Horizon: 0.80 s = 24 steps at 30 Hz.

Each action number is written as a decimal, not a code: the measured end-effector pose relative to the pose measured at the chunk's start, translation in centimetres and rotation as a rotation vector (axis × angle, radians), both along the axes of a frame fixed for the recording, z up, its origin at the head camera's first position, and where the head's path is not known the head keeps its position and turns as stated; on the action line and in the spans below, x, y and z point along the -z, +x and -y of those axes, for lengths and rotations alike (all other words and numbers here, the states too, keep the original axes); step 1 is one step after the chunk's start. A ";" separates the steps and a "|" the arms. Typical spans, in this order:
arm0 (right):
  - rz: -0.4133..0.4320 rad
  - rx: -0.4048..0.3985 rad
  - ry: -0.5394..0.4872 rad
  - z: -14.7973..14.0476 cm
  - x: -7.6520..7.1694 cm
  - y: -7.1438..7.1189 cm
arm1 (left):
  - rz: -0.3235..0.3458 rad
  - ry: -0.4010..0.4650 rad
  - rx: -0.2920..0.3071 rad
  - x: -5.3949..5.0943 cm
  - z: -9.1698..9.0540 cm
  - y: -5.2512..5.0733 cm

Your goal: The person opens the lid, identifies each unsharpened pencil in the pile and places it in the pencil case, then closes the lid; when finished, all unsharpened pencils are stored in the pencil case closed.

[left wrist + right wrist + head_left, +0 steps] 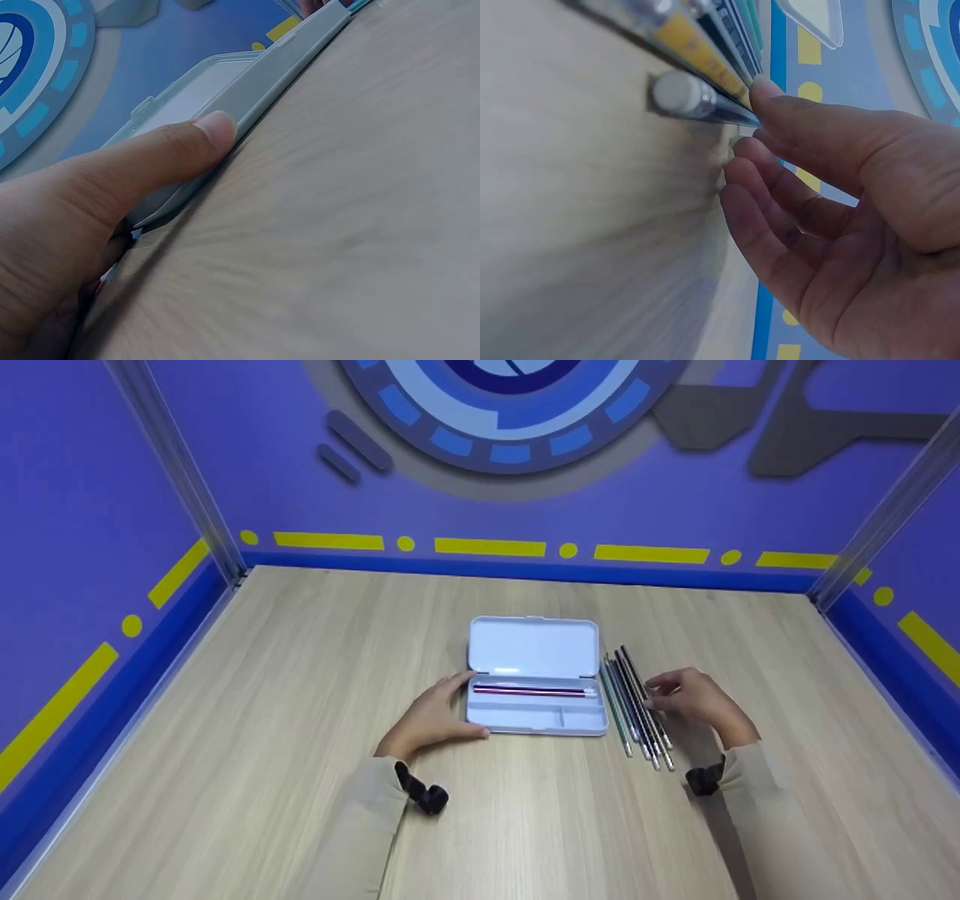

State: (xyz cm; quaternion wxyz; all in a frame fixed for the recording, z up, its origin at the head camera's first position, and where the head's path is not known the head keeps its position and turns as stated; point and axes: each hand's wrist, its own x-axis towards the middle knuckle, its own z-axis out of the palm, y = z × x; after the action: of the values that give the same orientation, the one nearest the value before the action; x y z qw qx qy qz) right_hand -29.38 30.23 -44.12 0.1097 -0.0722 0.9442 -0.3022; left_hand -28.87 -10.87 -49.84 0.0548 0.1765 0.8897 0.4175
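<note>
A light-blue pencil case (pixel 537 730) lies with its lid (pixel 534 646) raised; a purple-red pencil or two (pixel 532 691) lie in the back compartment. My left hand (pixel 429 718) grips the case's left end, its thumb (pixel 180 146) against the front wall and the other fingers by the hinge side. To the right of the case, several dark and green pencils (pixel 628 712) lie side by side, eraser ends towards me. My right hand (pixel 694 701) pinches the rightmost pencil (pixel 697 99) between thumb and forefinger; the contact is partly hidden. Its other fingers curl loosely.
The case's front half has a long compartment (pixel 517 715) and a small one (pixel 583 717). Below them is a pale wood-look table (pixel 285 675), bounded by blue-purple panels (pixel 225 495) at the back and sides. Black wrist bands (pixel 424 793) sit over beige sleeves.
</note>
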 end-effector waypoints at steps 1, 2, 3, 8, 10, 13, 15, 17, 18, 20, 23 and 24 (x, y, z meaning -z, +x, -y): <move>0.008 0.004 -0.001 0.0 0.0 0.0 | 0.000 -0.001 0.000 0.0 0.0 0.0; 0.016 0.009 -0.004 -0.1 0.0 0.0 | 0.002 -0.001 0.000 0.0 0.0 0.0; 0.025 0.011 -0.015 -0.1 0.0 0.0 | 0.004 -0.003 0.000 -0.1 0.0 0.0; 0.054 0.035 -0.037 -0.3 0.3 0.0 | 0.015 -0.013 -0.003 -0.3 -0.1 0.1; 0.054 0.041 -0.034 -0.4 0.4 -0.1 | 0.016 -0.016 -0.003 -0.3 -0.1 0.1; 0.049 0.051 -0.040 -0.4 0.4 0.0 | 0.011 -0.014 -0.002 -0.3 0.0 0.1; 0.051 0.057 -0.053 -0.3 0.4 0.0 | 0.008 -0.014 -0.002 -0.3 0.0 0.1; 0.065 0.066 -0.074 -0.3 0.4 0.1 | 0.006 -0.016 -0.003 -0.3 0.0 0.1; 0.074 0.070 -0.084 -0.3 0.4 0.1 | 0.008 -0.017 -0.006 -0.2 0.0 0.1; 0.099 0.079 -0.103 -0.4 0.4 0.0 | 0.009 -0.014 -0.005 -0.2 0.0 0.0; 0.132 0.090 -0.118 -0.5 0.5 0.0 | 0.011 -0.012 -0.006 -0.2 -0.1 0.0; 0.141 0.089 -0.121 -0.6 0.5 0.0 | 0.011 -0.012 -0.005 -0.1 -0.1 0.0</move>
State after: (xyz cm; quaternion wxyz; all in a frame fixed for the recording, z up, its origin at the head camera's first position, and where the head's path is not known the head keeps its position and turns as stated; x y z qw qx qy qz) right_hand -29.42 30.80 -44.59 0.1578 -0.0154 0.9165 -0.3674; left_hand -28.89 -10.79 -49.70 0.0598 0.1716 0.8924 0.4131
